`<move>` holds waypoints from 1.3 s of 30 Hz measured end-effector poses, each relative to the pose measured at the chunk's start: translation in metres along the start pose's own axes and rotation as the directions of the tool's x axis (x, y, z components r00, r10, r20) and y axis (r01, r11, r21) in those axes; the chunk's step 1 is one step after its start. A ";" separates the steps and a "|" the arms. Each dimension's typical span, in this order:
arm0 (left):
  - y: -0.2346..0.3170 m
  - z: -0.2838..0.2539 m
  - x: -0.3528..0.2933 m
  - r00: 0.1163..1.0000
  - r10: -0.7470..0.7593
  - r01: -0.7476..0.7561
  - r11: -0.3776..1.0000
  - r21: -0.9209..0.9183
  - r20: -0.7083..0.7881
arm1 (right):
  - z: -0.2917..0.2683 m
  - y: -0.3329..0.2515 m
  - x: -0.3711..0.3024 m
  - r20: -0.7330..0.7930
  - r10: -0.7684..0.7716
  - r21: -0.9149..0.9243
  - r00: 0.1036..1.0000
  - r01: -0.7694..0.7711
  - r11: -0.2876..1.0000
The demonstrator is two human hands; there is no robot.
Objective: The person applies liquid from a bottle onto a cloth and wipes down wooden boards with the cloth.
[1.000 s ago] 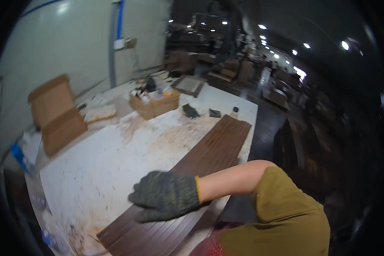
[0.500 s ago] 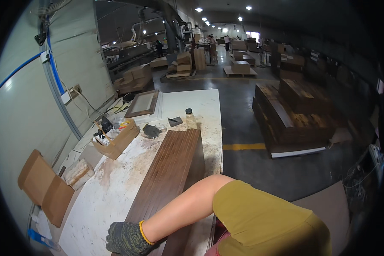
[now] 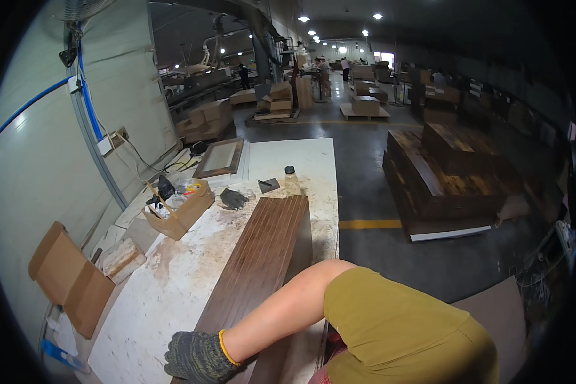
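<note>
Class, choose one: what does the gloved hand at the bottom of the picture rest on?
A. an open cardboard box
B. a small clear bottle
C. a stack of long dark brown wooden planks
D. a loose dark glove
C: the hand in the dark knitted glove lies flat on the near end of the stack of long dark brown wooden planks.

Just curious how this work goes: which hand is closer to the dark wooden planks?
Right. The gloved right hand rests on the near end of the dark wooden planks; the left hand is out of view.
</note>
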State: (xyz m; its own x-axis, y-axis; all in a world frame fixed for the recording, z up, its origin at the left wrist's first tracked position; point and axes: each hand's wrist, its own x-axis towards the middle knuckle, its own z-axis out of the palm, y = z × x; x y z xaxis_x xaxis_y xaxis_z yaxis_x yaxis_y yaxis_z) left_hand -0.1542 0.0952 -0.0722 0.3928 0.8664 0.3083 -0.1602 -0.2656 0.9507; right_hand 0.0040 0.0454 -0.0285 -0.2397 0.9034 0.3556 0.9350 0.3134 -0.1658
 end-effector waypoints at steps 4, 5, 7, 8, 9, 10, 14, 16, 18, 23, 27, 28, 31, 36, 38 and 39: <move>0.000 -0.001 0.003 1.000 0.009 -0.009 1.000 -0.003 -0.006 | -0.005 0.002 0.003 -0.023 0.004 -0.015 1.000 -0.004 1.000; -0.002 0.000 0.002 1.000 0.002 -0.002 1.000 -0.005 -0.005 | -0.004 0.002 0.000 -0.010 0.008 0.001 1.000 -0.008 1.000; -0.002 -0.001 0.002 1.000 -0.003 0.003 1.000 -0.001 -0.017 | -0.003 0.003 -0.001 0.003 0.013 0.014 1.000 -0.013 1.000; -0.003 -0.001 0.003 1.000 -0.002 0.002 1.000 0.001 -0.024 | -0.003 0.003 0.000 0.018 0.022 0.026 1.000 -0.022 0.999; -0.003 -0.002 0.002 1.000 -0.003 0.003 1.000 0.007 -0.024 | -0.002 0.003 0.002 0.034 0.030 0.038 0.999 -0.031 0.999; -0.003 -0.004 0.000 1.000 -0.002 0.002 1.000 0.007 -0.024 | -0.002 0.004 0.003 0.033 0.034 0.039 0.999 -0.035 0.999; 0.000 -0.005 -0.001 1.000 -0.006 0.006 1.000 0.015 -0.028 | -0.008 0.002 -0.001 0.041 0.036 0.036 0.999 -0.037 0.999; 0.001 -0.006 -0.002 0.999 -0.010 0.011 1.000 0.021 -0.033 | -0.011 0.000 -0.003 0.038 0.041 0.029 0.998 -0.042 0.999; -0.001 -0.010 -0.003 0.999 -0.006 0.007 1.000 0.021 -0.043 | -0.010 -0.002 -0.004 0.021 0.021 0.026 1.000 -0.021 0.999; -0.001 -0.020 -0.006 0.998 -0.004 0.004 1.000 0.015 -0.065 | -0.015 -0.007 -0.008 0.110 0.003 0.033 0.994 -0.007 0.999; 0.000 -0.024 -0.009 0.996 0.002 0.000 1.000 0.018 -0.086 | -0.015 -0.002 -0.009 0.079 0.033 0.056 0.996 -0.037 0.998; 0.000 -0.025 -0.010 0.995 0.005 -0.003 1.000 0.021 -0.095 | -0.015 -0.003 -0.007 0.093 0.045 0.052 0.995 -0.050 0.997; 0.003 -0.026 -0.014 0.994 0.013 -0.012 1.000 0.013 -0.104 | -0.009 0.002 -0.002 0.058 0.043 0.040 0.997 -0.046 0.998; 0.006 -0.031 -0.022 0.991 0.021 -0.019 1.000 0.012 -0.134 | -0.011 0.000 -0.004 0.084 0.058 0.049 0.995 -0.062 0.997; 0.007 -0.033 -0.021 0.989 0.022 -0.020 1.000 0.019 -0.147 | -0.009 0.000 -0.003 0.070 0.045 0.056 0.997 -0.048 0.997; 0.007 -0.036 -0.022 0.988 0.021 -0.019 1.000 0.019 -0.155 | -0.009 0.001 -0.002 0.054 0.040 0.061 0.998 -0.044 0.997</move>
State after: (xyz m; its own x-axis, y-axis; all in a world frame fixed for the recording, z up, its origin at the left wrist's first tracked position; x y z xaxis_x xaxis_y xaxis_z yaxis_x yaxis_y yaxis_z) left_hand -0.1965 0.0892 -0.0740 0.2438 0.9157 0.3195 -0.1499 -0.2899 0.9452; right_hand 0.0074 0.0417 -0.0211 -0.2154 0.9298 0.2985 0.9271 0.2907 -0.2366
